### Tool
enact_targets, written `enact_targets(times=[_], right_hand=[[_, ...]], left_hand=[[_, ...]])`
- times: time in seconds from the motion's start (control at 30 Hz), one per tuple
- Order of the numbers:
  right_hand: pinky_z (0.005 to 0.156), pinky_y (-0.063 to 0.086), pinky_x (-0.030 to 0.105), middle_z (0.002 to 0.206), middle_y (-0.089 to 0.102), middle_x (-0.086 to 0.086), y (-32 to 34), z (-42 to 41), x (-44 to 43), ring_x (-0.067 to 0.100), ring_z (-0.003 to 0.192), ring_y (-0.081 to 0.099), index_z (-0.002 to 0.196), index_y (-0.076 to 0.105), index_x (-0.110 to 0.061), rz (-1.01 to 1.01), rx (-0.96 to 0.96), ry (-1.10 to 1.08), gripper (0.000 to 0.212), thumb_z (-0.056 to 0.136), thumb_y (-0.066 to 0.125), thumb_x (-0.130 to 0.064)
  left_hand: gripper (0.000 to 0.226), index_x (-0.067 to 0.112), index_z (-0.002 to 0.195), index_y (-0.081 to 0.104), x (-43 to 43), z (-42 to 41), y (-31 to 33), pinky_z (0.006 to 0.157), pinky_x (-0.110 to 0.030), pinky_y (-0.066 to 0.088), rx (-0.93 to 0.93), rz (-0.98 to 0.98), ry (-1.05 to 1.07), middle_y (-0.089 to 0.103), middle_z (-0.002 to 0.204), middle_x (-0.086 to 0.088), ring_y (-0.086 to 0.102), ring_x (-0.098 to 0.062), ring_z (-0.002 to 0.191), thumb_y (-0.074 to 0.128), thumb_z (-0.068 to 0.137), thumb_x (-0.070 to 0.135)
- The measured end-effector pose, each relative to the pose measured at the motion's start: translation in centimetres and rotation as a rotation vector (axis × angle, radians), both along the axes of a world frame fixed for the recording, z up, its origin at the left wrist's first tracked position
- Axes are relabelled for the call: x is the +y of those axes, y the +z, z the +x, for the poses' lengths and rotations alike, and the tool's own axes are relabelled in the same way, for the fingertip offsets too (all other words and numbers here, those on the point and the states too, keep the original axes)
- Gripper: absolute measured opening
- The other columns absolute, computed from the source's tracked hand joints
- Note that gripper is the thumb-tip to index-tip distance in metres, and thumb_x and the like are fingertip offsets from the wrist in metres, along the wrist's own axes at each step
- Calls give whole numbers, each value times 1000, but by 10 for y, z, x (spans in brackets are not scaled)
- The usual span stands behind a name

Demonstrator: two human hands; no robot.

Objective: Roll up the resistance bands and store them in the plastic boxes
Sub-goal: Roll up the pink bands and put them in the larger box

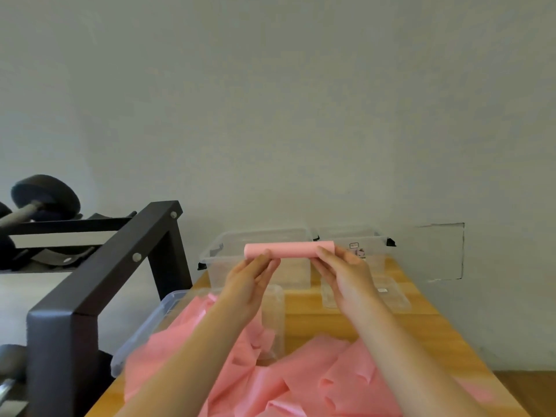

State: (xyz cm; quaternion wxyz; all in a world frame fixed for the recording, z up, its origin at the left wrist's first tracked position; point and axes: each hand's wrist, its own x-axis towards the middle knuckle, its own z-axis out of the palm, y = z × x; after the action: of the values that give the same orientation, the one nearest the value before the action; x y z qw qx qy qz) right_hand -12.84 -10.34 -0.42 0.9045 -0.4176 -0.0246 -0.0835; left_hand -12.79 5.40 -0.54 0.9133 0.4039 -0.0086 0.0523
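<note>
Near clear boxes [216, 260], left hand [249, 285] and right hand [346, 276] pinch a smooth pink roll [293, 249].

Hands, two: left hand [249, 284] and right hand [349, 275]; rolled band [288, 249], pink, one; loose bands [301, 383], pink, one heap, the number in it not separable. Clear plastic boxes standing at the far end, two: left box [219, 272] and right box [376, 251]; further clear plastic pieces lying nearer, three: left-edge piece [141, 335], middle piece [273, 320] and right piece [365, 296], lids or boxes not determinable. Wooden table [316, 326], one; black metal rack [99, 278], one; dumbbell [45, 200], one whole, with parts of others at the left border, number uncertain.
</note>
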Motion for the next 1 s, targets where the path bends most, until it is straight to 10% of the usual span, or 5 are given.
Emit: enact_targets(times=[0.3,0.63,1.0], right_hand=[[66,57,16,91,70,13,-27,124,32,23,85,70,96,64,1,-14,45,-29,16,82,69,4],[85,56,23,87,73,7,-25,263,69,15,80,73,98,65,-3,-129,85,114,13,86,64,1],[71,57,20,92,69,13,-22,340,101,19,72,68,104,63,0,-217,439,108,23,82,70,-1]], left_hand=[[23,0,111,60,33,111,-24,82,-26,57,38,188,103,69,108,-15,69,-23,98,63,89,7],[20,1,108,64,81,238,-22,85,-22,55,-15,308,228,71,100,-10,70,-19,96,62,90,7],[12,1,102,61,109,313,-10,85,-28,50,469,96,197,69,98,-16,68,-21,95,60,91,8]])
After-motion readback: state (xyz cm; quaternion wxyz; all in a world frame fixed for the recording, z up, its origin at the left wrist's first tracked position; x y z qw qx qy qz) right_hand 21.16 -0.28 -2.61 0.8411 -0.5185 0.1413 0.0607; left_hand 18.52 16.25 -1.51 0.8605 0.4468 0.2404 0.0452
